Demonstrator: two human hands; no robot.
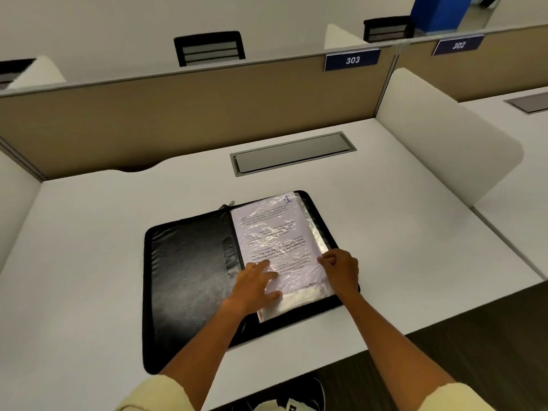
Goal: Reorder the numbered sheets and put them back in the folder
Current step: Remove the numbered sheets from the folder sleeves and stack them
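Note:
A black zip folder [189,274] lies open on the white desk [89,232]. Its right half holds clear plastic sleeves, and the top sleeve carries a printed sheet [275,232] marked with a blue "1" at its upper right corner. My left hand [255,287] rests flat on the lower left of that sheet with fingers spread. My right hand [341,269] is at the sleeve's lower right edge, fingers curled and pinching the edge. The sheets underneath are hidden.
A grey cable hatch [292,154] is set into the desk behind the folder. A tan partition [178,114] with a "303" label runs along the back. A white side divider [439,143] stands on the right. Black chair backs show beyond the partition.

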